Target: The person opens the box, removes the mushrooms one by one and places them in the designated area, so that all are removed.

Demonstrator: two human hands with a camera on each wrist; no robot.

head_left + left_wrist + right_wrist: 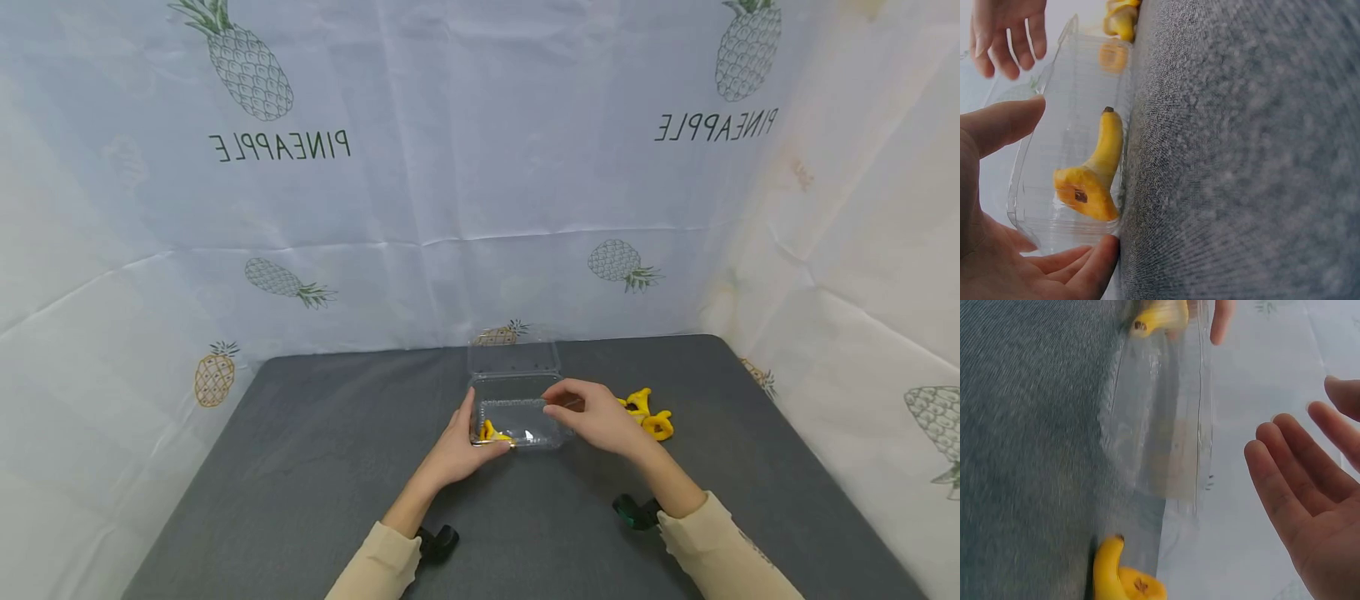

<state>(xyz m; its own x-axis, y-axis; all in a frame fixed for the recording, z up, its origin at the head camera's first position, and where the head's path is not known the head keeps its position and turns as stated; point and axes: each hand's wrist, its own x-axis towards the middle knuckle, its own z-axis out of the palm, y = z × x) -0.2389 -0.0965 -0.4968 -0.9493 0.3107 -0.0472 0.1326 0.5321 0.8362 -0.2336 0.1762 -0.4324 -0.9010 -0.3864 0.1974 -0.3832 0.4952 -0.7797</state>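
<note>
A clear plastic clamshell container (525, 389) stands on the table with its lid (513, 357) raised at the back. Inside its near-left part lies one yellow trumpet-shaped mushroom (1097, 172) with a dark stem tip. My left hand (459, 450) holds the container's near-left corner, thumb at the front rim and fingers along the left side. Over the right side of the container hovers my right hand (596, 417), its fingers relaxed and no object visible in them in the right wrist view (1316, 494). Several similar yellow mushrooms (658, 426) lie to the right, partly behind that hand.
A dark grey cloth covers the table (337, 467). White curtains (480, 192) printed with pineapples hang behind and at both sides. Black wrist devices (636, 512) sit beneath both forearms.
</note>
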